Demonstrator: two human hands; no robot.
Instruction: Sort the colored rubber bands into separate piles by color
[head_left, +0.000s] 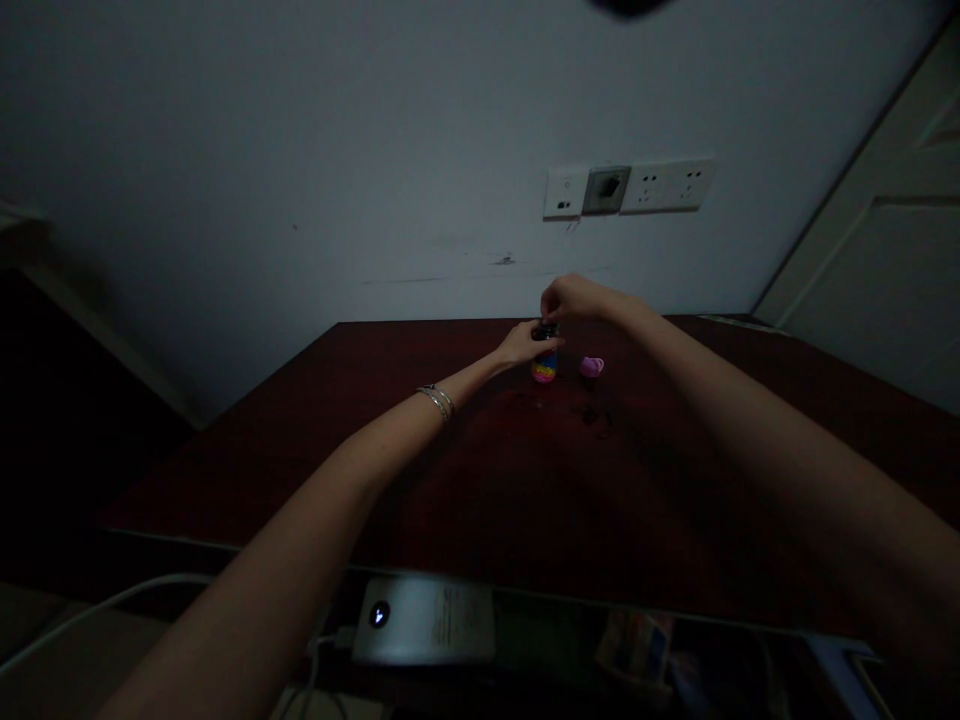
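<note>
A small clear jar [544, 371] with blue, yellow and pink contents stands upright on the dark red table. My left hand [523, 345] is wrapped round its upper part, a silver bracelet on the wrist. Above the jar's dark mouth, my right hand [568, 297] is closed with its fingertips pointing down; what they pinch, if anything, is too small to make out. Just right of the jar lies a small pink-purple item [592, 367], touched by neither hand.
The table [450, 500] meets a pale wall with sockets [667, 187]. Below its front edge are a silver box [424, 621] with a white cable and some packets [636, 648]. A white door [885, 240] stands at the right.
</note>
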